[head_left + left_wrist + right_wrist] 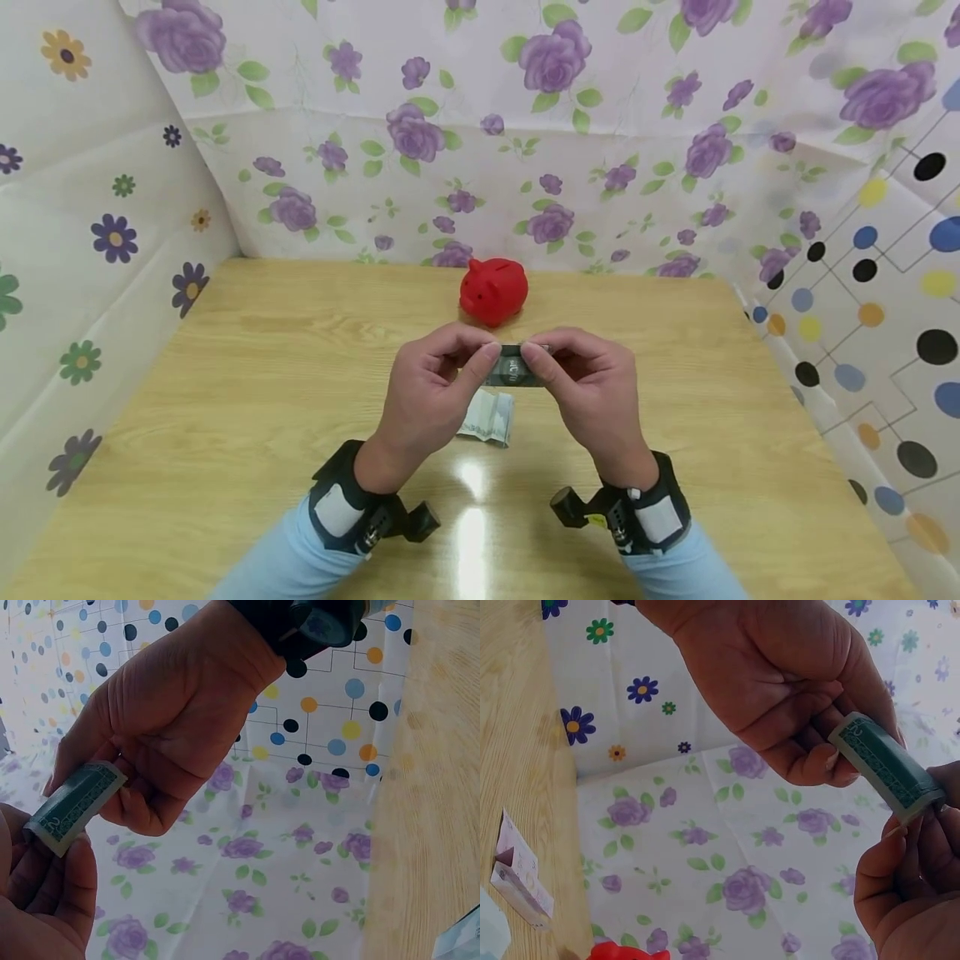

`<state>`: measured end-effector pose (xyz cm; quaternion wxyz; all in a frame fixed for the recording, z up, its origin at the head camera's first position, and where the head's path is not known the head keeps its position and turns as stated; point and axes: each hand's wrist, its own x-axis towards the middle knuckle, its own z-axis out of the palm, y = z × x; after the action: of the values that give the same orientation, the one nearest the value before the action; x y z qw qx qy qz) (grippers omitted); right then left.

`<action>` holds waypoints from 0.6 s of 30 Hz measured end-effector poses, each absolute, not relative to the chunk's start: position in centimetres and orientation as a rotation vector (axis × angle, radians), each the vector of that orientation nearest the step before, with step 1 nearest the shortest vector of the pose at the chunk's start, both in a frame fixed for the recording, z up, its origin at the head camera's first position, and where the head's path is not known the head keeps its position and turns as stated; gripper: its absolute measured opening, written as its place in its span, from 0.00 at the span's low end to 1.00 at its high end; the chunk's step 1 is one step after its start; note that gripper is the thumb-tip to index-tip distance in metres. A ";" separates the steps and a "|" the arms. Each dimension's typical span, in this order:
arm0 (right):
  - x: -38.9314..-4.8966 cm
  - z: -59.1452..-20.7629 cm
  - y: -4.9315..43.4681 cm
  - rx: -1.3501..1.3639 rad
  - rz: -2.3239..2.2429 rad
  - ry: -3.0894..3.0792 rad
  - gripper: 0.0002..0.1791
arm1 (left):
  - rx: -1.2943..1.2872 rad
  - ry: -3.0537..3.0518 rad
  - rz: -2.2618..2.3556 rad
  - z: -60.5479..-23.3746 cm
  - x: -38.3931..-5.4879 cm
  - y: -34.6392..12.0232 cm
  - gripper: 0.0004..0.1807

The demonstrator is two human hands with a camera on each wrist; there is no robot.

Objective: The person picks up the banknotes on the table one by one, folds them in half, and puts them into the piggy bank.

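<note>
Both hands hold a small folded green banknote (514,372) above the table, stretched level between them. My left hand (427,392) pinches its left end between thumb and fingers, and my right hand (592,387) pinches the other end the same way. Printed edging with a pale border shows on the banknote (889,769) in the right wrist view. Below the hands, a pale creased banknote (491,418) lies on the table, partly hidden by the left hand. Just beyond the fingers stands a red piggy bank (495,290) with a slot on top.
The wooden table (300,358) meets a flowered cloth (480,167) at the back. Patterned cloths also hang at the left and right sides. A pinkish folded note (523,881) lies on the wood in the right wrist view. Each wrist wears a black strapped device.
</note>
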<state>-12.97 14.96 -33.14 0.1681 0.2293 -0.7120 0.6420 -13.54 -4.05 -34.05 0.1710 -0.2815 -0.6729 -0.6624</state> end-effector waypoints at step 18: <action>-13.5 -33.8 14.6 0.651 1.720 -1.929 0.05 | -0.795 -1.902 -1.805 -34.1 -13.6 -4.1 0.05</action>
<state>-13.50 14.62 -33.76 0.2360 0.2374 -0.7033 0.6272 -13.58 -4.11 -34.12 0.1994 -0.2845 -0.6803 -0.6454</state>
